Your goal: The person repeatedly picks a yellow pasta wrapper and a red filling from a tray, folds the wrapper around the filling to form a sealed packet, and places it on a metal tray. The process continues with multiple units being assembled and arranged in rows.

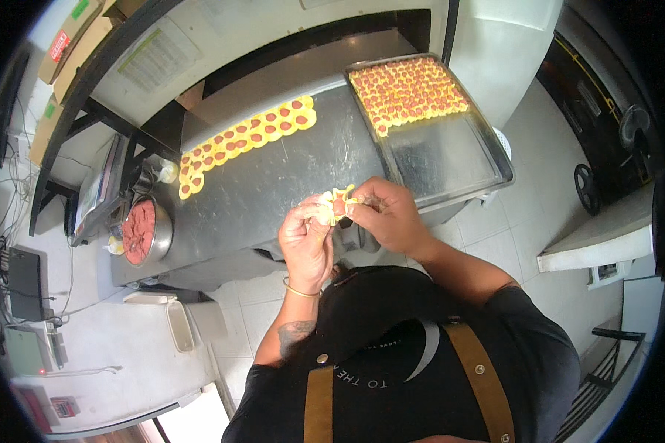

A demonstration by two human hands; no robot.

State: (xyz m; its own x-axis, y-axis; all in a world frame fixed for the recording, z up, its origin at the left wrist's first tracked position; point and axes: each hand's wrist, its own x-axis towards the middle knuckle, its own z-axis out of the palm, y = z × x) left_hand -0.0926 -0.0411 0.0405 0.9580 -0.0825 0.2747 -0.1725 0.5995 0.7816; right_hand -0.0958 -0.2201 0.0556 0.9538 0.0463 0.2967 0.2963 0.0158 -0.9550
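Note:
Between my two hands is a small open-topped dumpling (339, 206), a yellow wrapper pinched up in pleats around reddish meat filling. The fingers of my left hand (305, 240) close on its left side. My right hand (389, 214) pinches the wrapper's right edge between thumb and fingers. Both hands are above the table's near edge. Beyond them, yellow round wrappers (251, 133) lie overlapped in rows on the dark table (273, 173), each with a dab of meat. A metal tray (447, 159) at the right holds many finished dumplings (406, 88) packed together in its far part.
A steel bowl (162, 235) of ground meat (139, 230) stands at the table's left end, with small containers (168, 172) behind it. A black-framed shelf (81, 122) rises at the back left. A bin (179, 325) is on the floor below.

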